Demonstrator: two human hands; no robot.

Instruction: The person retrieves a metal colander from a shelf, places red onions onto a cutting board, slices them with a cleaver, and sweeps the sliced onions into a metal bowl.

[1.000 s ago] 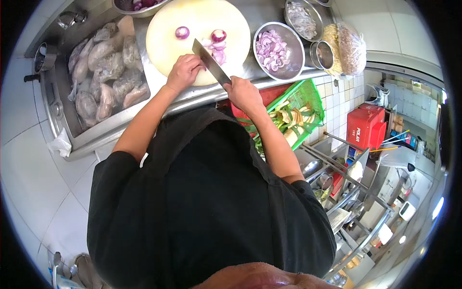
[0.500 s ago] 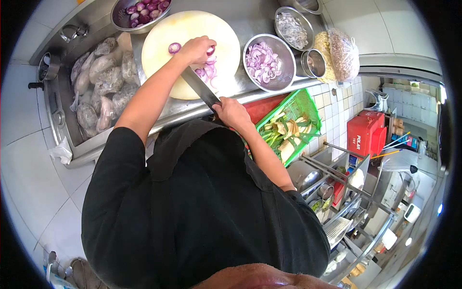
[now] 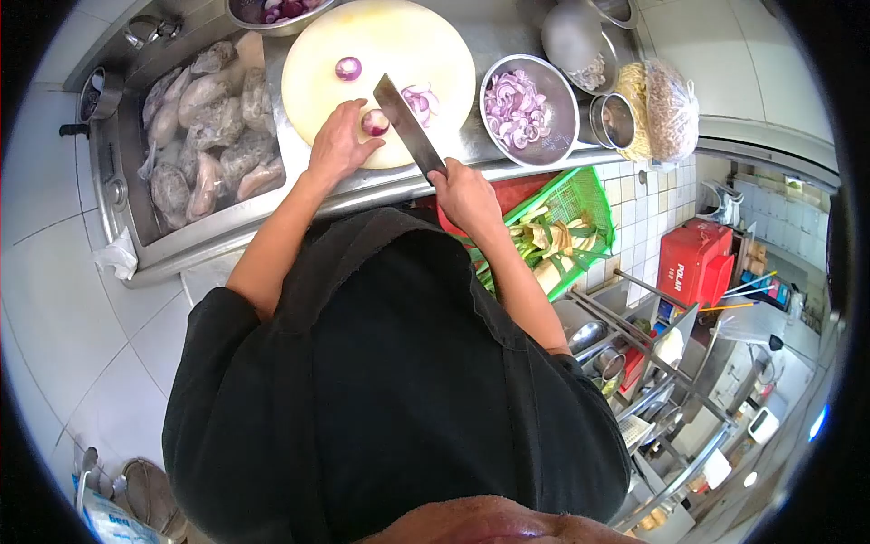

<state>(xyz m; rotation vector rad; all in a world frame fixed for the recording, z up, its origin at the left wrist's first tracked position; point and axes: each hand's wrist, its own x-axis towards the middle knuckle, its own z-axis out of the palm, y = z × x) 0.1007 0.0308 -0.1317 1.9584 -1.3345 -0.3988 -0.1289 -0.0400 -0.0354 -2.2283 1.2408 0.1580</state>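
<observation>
My left hand [image 3: 342, 143] is closed around a peeled red onion [image 3: 374, 122] on the round cream cutting board [image 3: 313, 54], thumb on one side and fingers on the other. My right hand [image 3: 467, 195] grips a kitchen knife [image 3: 406, 122], its broad blade angled over the board just right of that onion. Beyond the blade lies a small heap of sliced onion [image 3: 421, 104]. Another red onion [image 3: 348, 68] rests farther back on the board. Right of the board stands a steel colander [image 3: 565, 109] holding onion slices.
A sink [image 3: 208, 227] at left contains several bagged pieces of meat [image 3: 207, 100]. A bowl of red onions [image 3: 281, 25] sits behind the board. At right are more steel bowls [image 3: 612, 122] and bagged noodles [image 3: 671, 113]. Below the counter edge is a green basket [image 3: 605, 208] of vegetables.
My left hand has drawn back toward me and now holds the onion left of the blade. The knife has moved farther onto the board. The whole view has shifted slightly.
</observation>
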